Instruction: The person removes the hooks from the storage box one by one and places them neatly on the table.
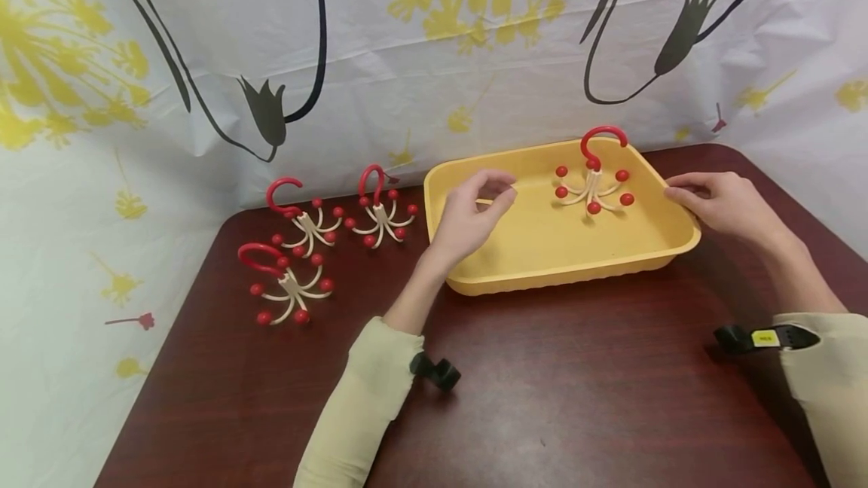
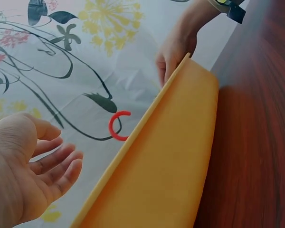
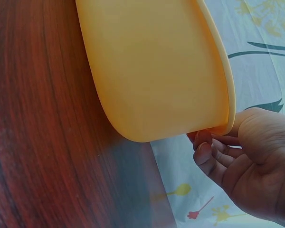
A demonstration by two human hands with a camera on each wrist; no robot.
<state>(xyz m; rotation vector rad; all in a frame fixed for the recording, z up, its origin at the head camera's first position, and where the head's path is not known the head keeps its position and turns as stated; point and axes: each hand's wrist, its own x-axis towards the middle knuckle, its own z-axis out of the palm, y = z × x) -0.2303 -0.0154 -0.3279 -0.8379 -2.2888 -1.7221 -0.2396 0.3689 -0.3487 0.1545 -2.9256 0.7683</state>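
Observation:
In the head view a yellow plastic tray (image 1: pixel 542 236) lies on the table. Inside it, towards the right, stands a hook hanger (image 1: pixel 593 181) with a red hook, cream arms and red ball tips. My right hand (image 1: pixel 728 205) holds the tray's right rim; the right wrist view has the thumb over the rim and the fingers (image 3: pixel 204 154) curled below. Over the tray's left end is my left hand (image 1: pixel 468 217), fingers loosely bent and nothing in them. Only the hanger's red hook (image 2: pixel 113 127) shows above the tray wall in the left wrist view.
Left of the tray, three more hook hangers, one at the front (image 1: pixel 290 286), one behind it (image 1: pixel 307 226) and one nearer the tray (image 1: pixel 380 215), stand on the dark wooden table (image 1: pixel 542 390). A patterned cloth (image 1: pixel 434 59) hangs along the table's back edge.

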